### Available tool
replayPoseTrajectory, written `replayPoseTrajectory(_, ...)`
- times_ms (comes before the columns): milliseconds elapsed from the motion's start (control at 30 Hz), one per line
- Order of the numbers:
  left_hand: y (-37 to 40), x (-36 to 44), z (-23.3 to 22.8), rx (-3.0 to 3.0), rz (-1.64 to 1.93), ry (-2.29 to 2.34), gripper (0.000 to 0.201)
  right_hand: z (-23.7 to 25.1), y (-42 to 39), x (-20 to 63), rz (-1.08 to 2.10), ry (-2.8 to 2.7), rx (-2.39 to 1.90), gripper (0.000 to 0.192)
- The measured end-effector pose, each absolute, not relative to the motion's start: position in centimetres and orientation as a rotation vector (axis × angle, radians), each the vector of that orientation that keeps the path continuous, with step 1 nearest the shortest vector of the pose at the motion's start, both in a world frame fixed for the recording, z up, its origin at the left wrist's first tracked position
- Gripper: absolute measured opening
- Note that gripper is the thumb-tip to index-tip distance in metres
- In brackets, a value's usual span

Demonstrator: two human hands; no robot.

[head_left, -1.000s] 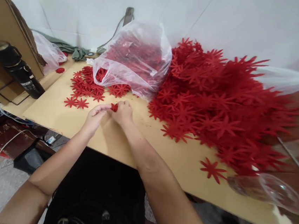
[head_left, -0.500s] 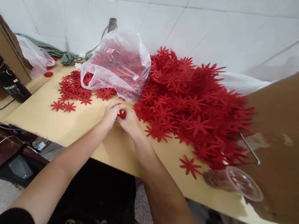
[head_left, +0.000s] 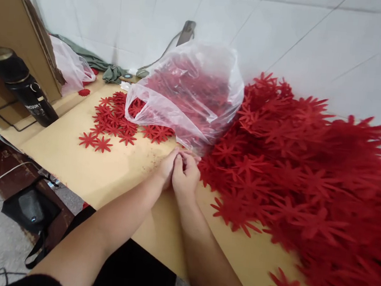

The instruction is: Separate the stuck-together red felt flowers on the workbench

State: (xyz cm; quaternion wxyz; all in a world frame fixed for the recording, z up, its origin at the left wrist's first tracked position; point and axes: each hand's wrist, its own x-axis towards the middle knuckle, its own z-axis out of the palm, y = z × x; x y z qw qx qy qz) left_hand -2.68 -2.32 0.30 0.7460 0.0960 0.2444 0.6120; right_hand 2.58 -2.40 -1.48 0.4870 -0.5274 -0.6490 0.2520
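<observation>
1. At far left a black flask (head_left: 21, 85) stands on the desk (head_left: 74, 159).
2. Loose red felt flowers (head_left: 112, 119) lie left of a clear plastic bag (head_left: 195, 94) holding more.
3. Our left hand (head_left: 167, 167) and right hand (head_left: 186, 175) press together just in front of the bag, fingers curled inward; whether they hold anything we cannot tell.
4. The large red flower pile (head_left: 308, 181) lies just beside our right hand.
</observation>
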Motion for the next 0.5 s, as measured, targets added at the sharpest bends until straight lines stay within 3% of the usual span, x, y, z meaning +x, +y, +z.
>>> replayPoseTrajectory(167, -2.3, -3.1, 0.5, 0.154, 1.342, 0.527, 0.045, -1.3, -2.0, 1.7, 0.49, -1.686, -1.44, 0.038)
replayPoseTrajectory(367, -2.5, -3.5, 0.4, 0.076, 1.292, 0.474, 0.049, -1.2, -1.4, 1.5, -0.041, -1.822, -1.479, 0.035)
replayPoseTrajectory(500, -2.7, -3.9, 0.4, 0.031, 1.247, 0.334, 0.055, -2.0, -1.1, 1.9, -0.055, -1.955, -1.351, 0.041)
